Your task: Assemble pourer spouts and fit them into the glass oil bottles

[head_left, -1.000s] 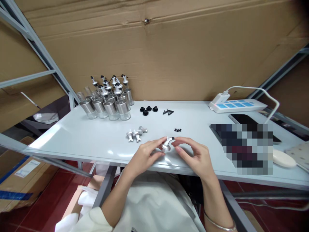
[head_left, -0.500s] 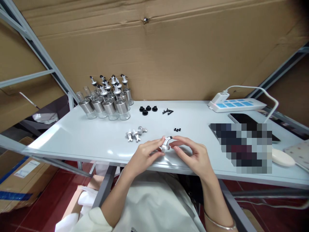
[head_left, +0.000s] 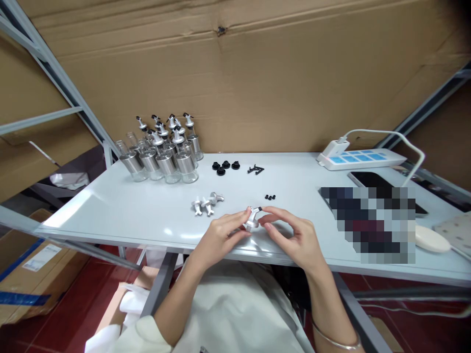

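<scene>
A silver pourer spout (head_left: 252, 224) with a black tip (head_left: 260, 209) is between my hands, just above the near part of the table. My left hand (head_left: 221, 238) pinches it from the left, thumb low and fingers near the top. From the right, my right hand (head_left: 298, 238) has its index finger at the black tip, with the thumb and other fingers close to the spout's base. Left of my hands lie 3 more silver spouts (head_left: 206, 204). Small black caps (head_left: 270, 197) sit beyond my right hand.
Glass bottles with steel bands (head_left: 167, 164), several topped with spouts, stand at the back left. Black stoppers (head_left: 221, 171) and thin black levers (head_left: 256, 169) lie mid-back. A power strip (head_left: 362, 159), a phone (head_left: 368, 180) and a white round object (head_left: 432, 240) occupy the right.
</scene>
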`<state>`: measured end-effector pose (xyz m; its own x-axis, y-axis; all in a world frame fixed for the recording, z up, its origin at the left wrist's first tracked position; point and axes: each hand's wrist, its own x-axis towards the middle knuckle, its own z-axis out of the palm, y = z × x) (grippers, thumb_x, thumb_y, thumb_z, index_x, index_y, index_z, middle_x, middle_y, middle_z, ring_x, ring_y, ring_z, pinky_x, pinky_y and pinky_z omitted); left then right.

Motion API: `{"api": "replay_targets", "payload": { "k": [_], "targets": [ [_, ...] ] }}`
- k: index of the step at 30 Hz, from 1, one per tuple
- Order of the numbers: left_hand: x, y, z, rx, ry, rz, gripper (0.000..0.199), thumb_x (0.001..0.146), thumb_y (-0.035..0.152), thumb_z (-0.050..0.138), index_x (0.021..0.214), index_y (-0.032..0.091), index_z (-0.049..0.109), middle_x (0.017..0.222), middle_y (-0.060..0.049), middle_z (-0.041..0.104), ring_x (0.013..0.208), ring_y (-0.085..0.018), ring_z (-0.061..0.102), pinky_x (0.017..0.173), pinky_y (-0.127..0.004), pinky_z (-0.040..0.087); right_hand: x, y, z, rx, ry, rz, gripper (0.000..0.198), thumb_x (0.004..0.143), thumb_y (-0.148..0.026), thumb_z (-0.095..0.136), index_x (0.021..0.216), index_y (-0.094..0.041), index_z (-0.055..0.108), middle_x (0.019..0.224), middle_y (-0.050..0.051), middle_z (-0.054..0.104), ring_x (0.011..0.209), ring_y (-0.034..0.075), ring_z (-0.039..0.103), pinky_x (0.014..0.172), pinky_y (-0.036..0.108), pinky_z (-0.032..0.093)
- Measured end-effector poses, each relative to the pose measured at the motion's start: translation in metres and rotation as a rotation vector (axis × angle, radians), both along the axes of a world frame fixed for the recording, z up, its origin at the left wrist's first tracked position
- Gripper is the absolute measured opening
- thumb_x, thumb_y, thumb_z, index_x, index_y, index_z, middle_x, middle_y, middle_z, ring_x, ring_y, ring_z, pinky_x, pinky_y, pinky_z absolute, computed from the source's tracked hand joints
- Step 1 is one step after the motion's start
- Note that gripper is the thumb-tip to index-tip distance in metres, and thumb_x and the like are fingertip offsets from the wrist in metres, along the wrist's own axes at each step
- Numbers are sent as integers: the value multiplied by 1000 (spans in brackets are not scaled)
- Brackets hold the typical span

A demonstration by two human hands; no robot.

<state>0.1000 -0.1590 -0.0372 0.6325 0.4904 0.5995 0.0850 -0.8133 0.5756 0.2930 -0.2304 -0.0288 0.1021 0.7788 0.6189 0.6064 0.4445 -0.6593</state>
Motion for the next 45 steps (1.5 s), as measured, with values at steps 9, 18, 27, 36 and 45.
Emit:
{"api": "replay_targets", "payload": {
  "k": [9, 18, 27, 36, 45],
  "targets": [
    [4, -1, 4, 46, 101, -24, 53, 93, 25, 56, 144, 29, 41, 131, -8, 64, 114, -20, 66, 94, -38, 55, -1, 2, -5, -69, 128, -42, 17, 87, -30, 60, 102, -22, 58, 82, 3, 74, 78, 18, 71, 77, 30, 56],
    [4, 0, 3, -1, 75, -18, 43, 92, 30, 59, 134, 27, 52, 124, -7, 69, 106, -19, 68, 92, -37, 54, -3, 2, -3, -209, 130, -52, 17, 86, -35, 60, 91, -21, 68, 88, 5, 75, 81, 18, 72, 63, 23, 55],
    [3, -3, 6, -124, 100, 15, 32, 89, 30, 63, 121, 26, 59, 116, -6, 72, 104, -19, 68, 95, -39, 53, -5, 5, 1, -259, 160, -60, 20, 83, -37, 62, 92, -20, 68, 85, 5, 75, 77, 19, 71, 59, 23, 55],
    [4, 1, 6, 2, 100, -58, 34, 94, 27, 54, 128, 28, 55, 130, -7, 65, 119, -19, 63, 99, -39, 52, -3, 4, -1, -250, 149, -65, 20, 84, -37, 62, 92, -20, 67, 86, 5, 74, 77, 18, 70, 58, 23, 53],
    [9, 6, 21, -4, 188, 59, 37, 98, 27, 45, 136, 26, 46, 138, -9, 57, 130, -20, 52, 110, -43, 43, -2, 5, -5, -179, 198, -109, 16, 90, -38, 55, 88, -22, 56, 74, 1, 68, 71, 16, 67, 65, 25, 51]
  ]
}}
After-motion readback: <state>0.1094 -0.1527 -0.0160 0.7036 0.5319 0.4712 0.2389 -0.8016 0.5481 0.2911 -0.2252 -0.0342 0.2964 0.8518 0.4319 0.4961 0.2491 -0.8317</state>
